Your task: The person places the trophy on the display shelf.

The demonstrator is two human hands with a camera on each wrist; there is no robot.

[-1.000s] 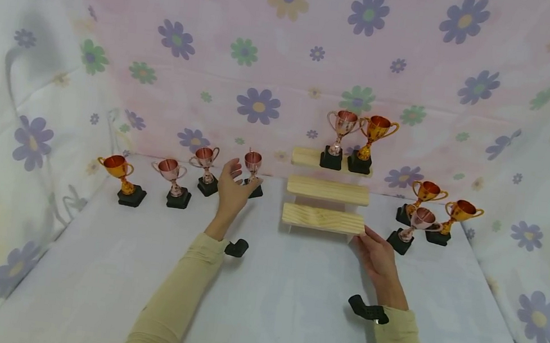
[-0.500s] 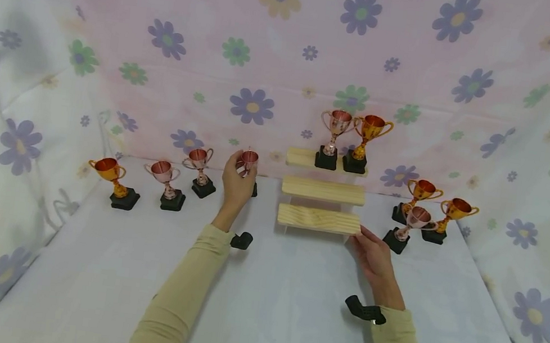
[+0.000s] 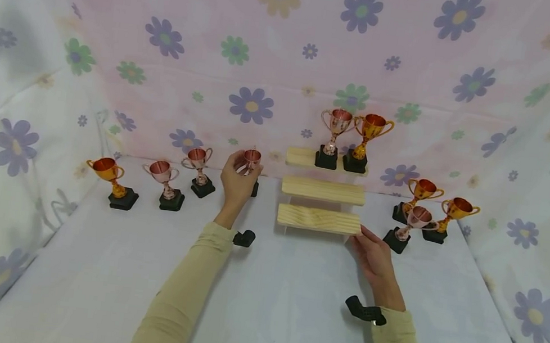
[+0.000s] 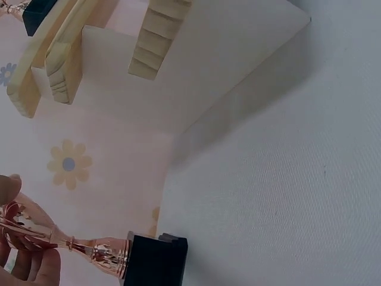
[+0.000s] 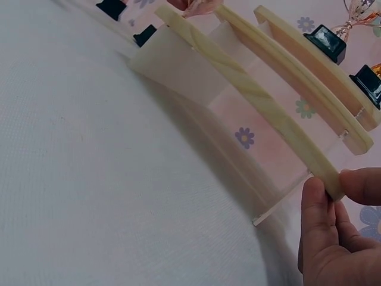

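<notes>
My left hand [image 3: 237, 183] grips a rose-gold trophy cup [image 4: 36, 226] by its bowl, with fingers and thumb round it. The black base [image 4: 156, 260] of that trophy is at the table by the back wall. My right hand [image 3: 376, 258] pinches the right end of the lowest wooden step [image 5: 262, 101] of a three-tier display stand [image 3: 323, 189]; thumb and fingers show on it in the right wrist view. On the top tier stand another rose-gold trophy [image 3: 337, 123] and a gold trophy [image 3: 370, 128].
Left of my left hand stand two rose-gold trophies [image 3: 198, 158] [image 3: 163, 172] and a gold one [image 3: 108, 169]. Right of the stand, two gold trophies [image 3: 456, 207] [image 3: 422, 189] and a rose-gold one [image 3: 417, 217] are grouped closely. Flowered cloth [image 3: 286, 71] hangs behind the white table [image 3: 280, 308].
My left hand has closed from an open reach onto the rose-gold trophy beside the stand. My right hand keeps its hold on the lowest step. The head view has shifted slightly.
</notes>
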